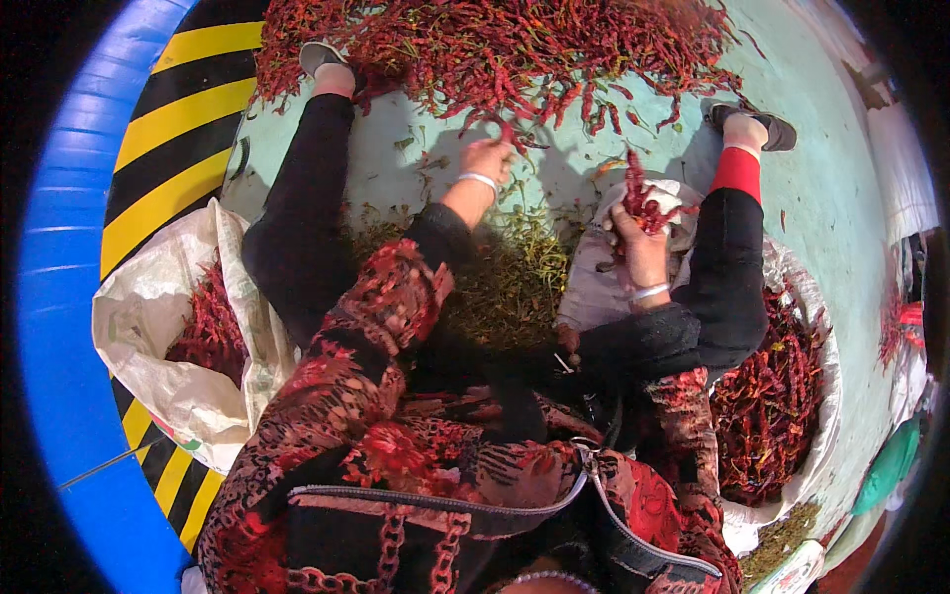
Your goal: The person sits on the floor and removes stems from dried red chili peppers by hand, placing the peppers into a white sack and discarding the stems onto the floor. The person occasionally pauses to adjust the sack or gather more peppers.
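Note:
A wide heap of dried red chili peppers (505, 52) spreads over the pale green floor beyond my feet. My left hand (486, 160) is at the near edge of the heap, its fingers closed on a red chili pepper (506, 132). Farther right, my right hand (640, 241) grips a bunch of dried red chilies (647, 208), their tips pointing up and away from me. That hand is above a whitish woven sack (594, 278) lying between my legs. Chili stems (512, 282) form a greenish-brown pile between my legs.
An open white woven sack (163, 319) with red chilies stands at my left. Another open sack (827, 416), full of chilies, is by my right leg. A yellow-and-black striped strip (193, 111) borders a blue surface (67, 260) on the left. Loose stems lie on the floor (386, 163).

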The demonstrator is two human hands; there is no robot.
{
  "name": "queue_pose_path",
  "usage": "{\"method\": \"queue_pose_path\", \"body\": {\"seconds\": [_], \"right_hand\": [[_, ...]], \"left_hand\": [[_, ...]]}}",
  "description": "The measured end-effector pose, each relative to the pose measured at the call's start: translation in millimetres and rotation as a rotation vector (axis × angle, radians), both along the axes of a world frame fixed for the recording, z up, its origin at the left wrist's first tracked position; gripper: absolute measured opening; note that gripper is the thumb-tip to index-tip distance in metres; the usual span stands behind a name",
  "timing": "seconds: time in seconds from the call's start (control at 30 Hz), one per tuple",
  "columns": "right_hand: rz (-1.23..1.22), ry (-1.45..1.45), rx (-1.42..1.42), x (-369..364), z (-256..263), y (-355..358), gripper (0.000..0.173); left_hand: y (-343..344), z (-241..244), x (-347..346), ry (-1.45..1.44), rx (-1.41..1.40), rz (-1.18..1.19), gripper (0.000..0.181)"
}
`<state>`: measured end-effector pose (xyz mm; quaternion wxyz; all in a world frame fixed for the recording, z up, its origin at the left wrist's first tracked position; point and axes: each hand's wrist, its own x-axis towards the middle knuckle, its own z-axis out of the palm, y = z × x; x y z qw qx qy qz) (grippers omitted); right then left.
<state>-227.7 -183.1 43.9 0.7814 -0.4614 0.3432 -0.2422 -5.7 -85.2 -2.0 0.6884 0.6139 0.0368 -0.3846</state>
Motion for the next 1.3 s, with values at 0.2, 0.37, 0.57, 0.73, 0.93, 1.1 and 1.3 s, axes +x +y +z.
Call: {"method": "queue_pose_path", "body": {"seconds": [0.2, 0.37, 0.57, 0.73, 0.93, 1.1, 1.3], "right_hand": [[0.081, 0.110, 0.033, 24.8, -0.9, 25.1, 0.008], [0.165, 0.012, 0.030, 37.9, -35.4, 29.3, 0.008], [0.079, -0.072, -0.158, 38.1, -42.7, 33.4, 0.004], [0.003, -0.141, 0.507, 32.4, -33.5, 8.2, 0.006], [0.117, 0.001, 0.049, 22.8, -25.3, 12.9, 0.007], [0.248, -0.016, -0.244, 23.5, -39.2, 18.6, 0.013], [0.452, -0.123, 0.169, -5.1, -15.6, 17.9, 0.014]], "left_hand": [[6.6, -2.3, -30.0, -0.333, 0.016, -0.188, 0.014], [26.8, -5.1, -93.6, -0.476, -0.077, -0.413, 0.013], [29.7, 9.9, -83.4, -0.774, 0.141, -0.655, 0.013], [47.7, 22.6, -127.8, -1.282, -0.251, -1.155, 0.008], [55.7, 54.7, -76.5, -0.947, -0.006, -0.533, 0.014], [11.3, 126.9, -61.1, -1.179, -0.085, -0.215, 0.011], [-19.9, 164.1, -58.3, -1.641, -0.239, -0.811, 0.055]]}}
